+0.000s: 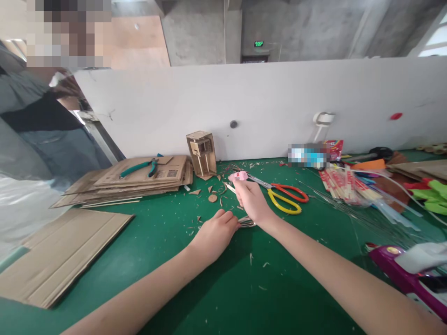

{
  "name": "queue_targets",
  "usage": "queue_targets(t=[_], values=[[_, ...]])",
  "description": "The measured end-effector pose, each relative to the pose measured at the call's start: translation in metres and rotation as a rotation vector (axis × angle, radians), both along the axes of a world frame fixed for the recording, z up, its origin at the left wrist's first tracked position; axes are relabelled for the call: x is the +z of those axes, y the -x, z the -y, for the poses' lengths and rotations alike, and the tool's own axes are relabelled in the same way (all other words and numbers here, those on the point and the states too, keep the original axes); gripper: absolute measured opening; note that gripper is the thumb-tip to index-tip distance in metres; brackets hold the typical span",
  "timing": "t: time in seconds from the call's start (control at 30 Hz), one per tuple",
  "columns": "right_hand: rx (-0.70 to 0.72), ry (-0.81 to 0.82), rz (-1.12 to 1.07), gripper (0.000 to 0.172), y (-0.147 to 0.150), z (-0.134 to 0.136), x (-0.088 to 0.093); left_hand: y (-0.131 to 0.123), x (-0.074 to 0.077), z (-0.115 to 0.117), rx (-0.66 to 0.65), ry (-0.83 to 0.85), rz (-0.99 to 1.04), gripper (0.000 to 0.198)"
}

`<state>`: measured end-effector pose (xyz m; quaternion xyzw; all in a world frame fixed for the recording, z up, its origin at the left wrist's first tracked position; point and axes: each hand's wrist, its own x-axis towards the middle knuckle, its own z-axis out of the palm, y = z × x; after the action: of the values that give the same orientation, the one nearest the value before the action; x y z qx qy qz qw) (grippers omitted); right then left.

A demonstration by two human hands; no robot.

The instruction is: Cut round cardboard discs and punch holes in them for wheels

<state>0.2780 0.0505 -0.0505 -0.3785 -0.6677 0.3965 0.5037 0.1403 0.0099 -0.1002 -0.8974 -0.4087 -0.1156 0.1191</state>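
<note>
My right hand is closed around a small pink tool, held just above the green table. My left hand rests on the table with its fingers curled together, its fingertips touching a small pale piece lying under my right wrist. What my left fingers grip, if anything, is hidden. Red and yellow scissors lie right of my right hand. Cardboard scraps are scattered ahead of both hands.
A small cardboard model stands by the white partition. Stacked cardboard sheets carry green pliers. A large cardboard sheet lies left. Stick bundles, green pieces and a purple tool are at right. A person stands far left.
</note>
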Motion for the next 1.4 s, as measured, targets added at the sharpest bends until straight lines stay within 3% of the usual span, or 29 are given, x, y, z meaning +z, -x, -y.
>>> queue_targets(t=[0.07, 0.13, 0.23, 0.33, 0.47, 0.63, 0.8, 0.93, 1.1, 1.27, 1.4], values=[[0.020, -0.232, 0.387, 0.032, -0.010, 0.009, 0.011, 0.000, 0.000, 0.000, -0.007, -0.005, -0.004, 0.030], [0.072, -0.350, 0.733, 0.016, -0.021, 0.017, 0.016, 0.000, 0.000, 0.003, 0.000, -0.026, -0.010, 0.027], [0.213, -0.200, 0.986, 0.023, -0.035, 0.026, 0.014, 0.000, -0.001, 0.008, 0.049, -0.071, -0.014, 0.028], [0.276, -0.112, 1.007, 0.023, -0.043, 0.030, 0.003, -0.002, 0.002, 0.014, 0.074, -0.077, 0.010, 0.029], [0.253, -0.284, 1.003, 0.024, -0.048, 0.031, -0.012, 0.004, 0.009, 0.015, 0.065, -0.002, 0.123, 0.026], [0.104, -0.394, 0.825, 0.023, -0.056, 0.027, -0.021, 0.029, 0.017, 0.004, -0.008, 0.080, 0.419, 0.052], [0.040, -0.440, 0.621, 0.022, -0.059, 0.025, -0.026, 0.047, 0.022, -0.010, 0.061, 0.351, 0.773, 0.042], [0.031, -0.351, 0.556, 0.020, -0.057, 0.029, -0.026, 0.047, 0.027, -0.014, 0.058, 0.612, 0.963, 0.037], [0.130, -0.181, 0.611, 0.027, -0.055, 0.035, -0.022, 0.044, 0.033, -0.011, 0.029, 0.638, 0.938, 0.034], [0.108, -0.279, 0.814, 0.027, -0.051, 0.038, -0.019, 0.050, 0.047, -0.012, -0.090, 0.799, 0.870, 0.024], [0.128, -0.351, 0.859, 0.032, -0.049, 0.037, -0.018, 0.056, 0.052, -0.016, -0.075, 0.906, 0.892, 0.021]])
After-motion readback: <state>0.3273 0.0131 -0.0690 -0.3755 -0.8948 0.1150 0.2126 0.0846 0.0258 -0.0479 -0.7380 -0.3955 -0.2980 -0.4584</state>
